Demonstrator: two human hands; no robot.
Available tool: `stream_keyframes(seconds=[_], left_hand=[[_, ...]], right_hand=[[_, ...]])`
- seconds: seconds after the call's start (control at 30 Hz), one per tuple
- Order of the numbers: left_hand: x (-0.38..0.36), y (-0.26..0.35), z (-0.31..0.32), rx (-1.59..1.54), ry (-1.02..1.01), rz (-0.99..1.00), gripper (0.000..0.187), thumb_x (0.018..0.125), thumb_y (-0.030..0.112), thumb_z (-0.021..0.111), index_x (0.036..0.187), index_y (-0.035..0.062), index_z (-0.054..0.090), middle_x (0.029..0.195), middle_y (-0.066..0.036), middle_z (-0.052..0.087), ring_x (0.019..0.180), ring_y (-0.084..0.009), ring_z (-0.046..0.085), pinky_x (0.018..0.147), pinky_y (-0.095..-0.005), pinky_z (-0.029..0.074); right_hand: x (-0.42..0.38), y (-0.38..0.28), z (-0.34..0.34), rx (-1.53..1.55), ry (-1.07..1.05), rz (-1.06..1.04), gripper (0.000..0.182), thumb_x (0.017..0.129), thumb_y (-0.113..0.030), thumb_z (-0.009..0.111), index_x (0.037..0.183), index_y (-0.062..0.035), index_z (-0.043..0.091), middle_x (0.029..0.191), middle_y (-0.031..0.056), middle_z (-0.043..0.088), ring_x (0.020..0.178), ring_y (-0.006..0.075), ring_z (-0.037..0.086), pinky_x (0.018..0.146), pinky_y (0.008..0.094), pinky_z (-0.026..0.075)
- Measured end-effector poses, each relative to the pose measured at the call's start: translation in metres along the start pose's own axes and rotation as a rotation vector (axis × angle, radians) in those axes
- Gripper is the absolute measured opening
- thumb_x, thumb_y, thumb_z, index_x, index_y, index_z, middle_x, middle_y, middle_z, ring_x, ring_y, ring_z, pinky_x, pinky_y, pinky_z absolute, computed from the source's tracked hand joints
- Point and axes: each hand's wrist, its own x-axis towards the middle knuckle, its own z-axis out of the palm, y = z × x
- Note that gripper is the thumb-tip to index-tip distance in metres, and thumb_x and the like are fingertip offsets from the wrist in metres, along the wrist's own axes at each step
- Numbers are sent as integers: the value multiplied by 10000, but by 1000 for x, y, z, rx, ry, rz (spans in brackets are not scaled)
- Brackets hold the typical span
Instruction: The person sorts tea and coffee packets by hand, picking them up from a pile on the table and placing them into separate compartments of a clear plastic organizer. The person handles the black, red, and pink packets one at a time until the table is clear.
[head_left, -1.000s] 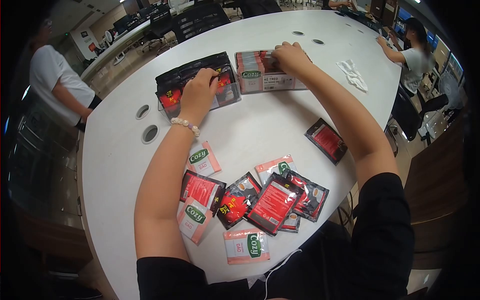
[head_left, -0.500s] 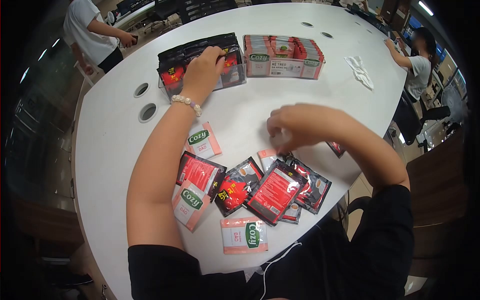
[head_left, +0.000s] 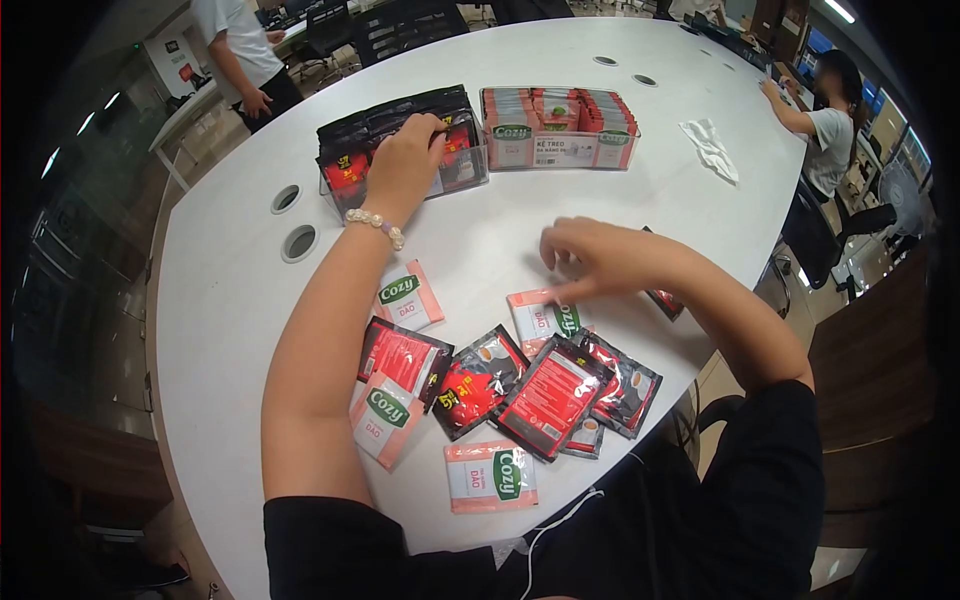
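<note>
My left hand, with a beaded bracelet at the wrist, reaches over the clear box of black and red G7 coffee sachets. Its fingers are bent over the sachet tops; their tips are partly hidden. My right hand hovers above the table, thumb and fingers apart, holding nothing I can see. Just below it lies a pink Cozy tea sachet, partly under the hand. Nearer me are a loose G7 sachet, a back-up red coffee sachet overlapping others, and a Cozy sachet.
A second clear box filled with Cozy tea sachets stands right of the coffee box. A crumpled white tissue lies farther right. Round cable holes pierce the white table. One person stands at far left; another sits at right.
My right hand has shifted slightly, and more of the Cozy sachet beneath it shows. My left hand stays at the coffee box. The standing person's arms have moved, and the view has shifted slightly.
</note>
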Motion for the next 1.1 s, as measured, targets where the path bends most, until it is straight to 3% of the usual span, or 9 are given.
stream_keyframes(seconds=[0.03, 0.17, 0.3, 0.4, 0.6, 0.7, 0.8, 0.93, 1.1], left_hand=[[0, 0, 1, 14, 4, 5, 155, 879, 144, 577, 1011, 64, 581, 927, -123, 639, 820, -322, 629, 706, -407, 489], [-1, -2, 2, 13, -9, -3, 155, 881, 151, 574, 1008, 63, 582, 927, -121, 634, 818, -318, 628, 707, -406, 488], [0, -1, 1, -4, -23, -12, 153, 883, 152, 569, 1006, 62, 583, 953, -115, 630, 817, -313, 626, 706, -403, 487], [0, -3, 2, 16, -4, 6, 152, 884, 150, 568, 1006, 60, 582, 953, -114, 627, 812, -313, 625, 704, -402, 486], [-1, -2, 2, 7, -22, 4, 151, 885, 148, 567, 1005, 56, 577, 952, -109, 620, 812, -313, 622, 704, -403, 487], [-1, -3, 2, 16, -12, 16, 149, 885, 146, 567, 1003, 56, 577, 954, -107, 619, 812, -311, 623, 703, -402, 487], [-1, -5, 3, 19, -15, 15, 147, 884, 144, 567, 1002, 56, 576, 954, -108, 621, 817, -311, 624, 702, -402, 487], [-1, -4, 3, 2, -15, 11, 147, 882, 145, 569, 1002, 60, 576, 956, -109, 624, 822, -314, 623, 701, -404, 487], [-1, -3, 2, 19, 0, 7, 147, 879, 143, 574, 1004, 66, 579, 949, -111, 628, 814, -314, 626, 696, -404, 489]], right_hand=[[-1, 2, -1, -46, -110, 0, 499, 709, -416, 763, 992, -80, 526, 976, 97, 556, 987, 294, 530, 804, 387, 436], [-3, 4, 12, -226, -27, -5, 535, 686, -417, 777, 1034, -100, 522, 1001, 87, 559, 1020, 276, 515, 825, 397, 414], [8, 25, 7, -352, 356, 57, 554, 655, -386, 789, 1073, -112, 551, 1045, 93, 560, 1047, 281, 502, 848, 411, 404], [11, 29, 3, -358, 272, 209, 561, 635, -397, 794, 1068, -112, 581, 1067, 96, 560, 1075, 280, 488, 875, 403, 400], [18, 34, -2, -100, 85, 296, 559, 669, -365, 789, 1077, -55, 565, 1082, 129, 549, 1064, 290, 485, 886, 380, 409], [12, 39, 6, -203, 354, 342, 634, 614, -420, 805, 1085, -49, 598, 1120, 133, 555, 1122, 297, 473, 910, 422, 414], [11, 44, -5, -162, 247, 404, 667, 613, -423, 810, 1104, -30, 589, 1117, 139, 566, 1139, 297, 471, 924, 426, 409], [14, 41, -16, -4, 136, 419, 571, 658, -235, 788, 1135, -28, 552, 1033, 140, 579, 996, 250, 540, 855, 330, 451], [16, 52, -11, 342, 232, 372, 551, 661, -130, 775, 1149, -40, 533, 920, 72, 565, 884, 186, 547, 765, 288, 440]])
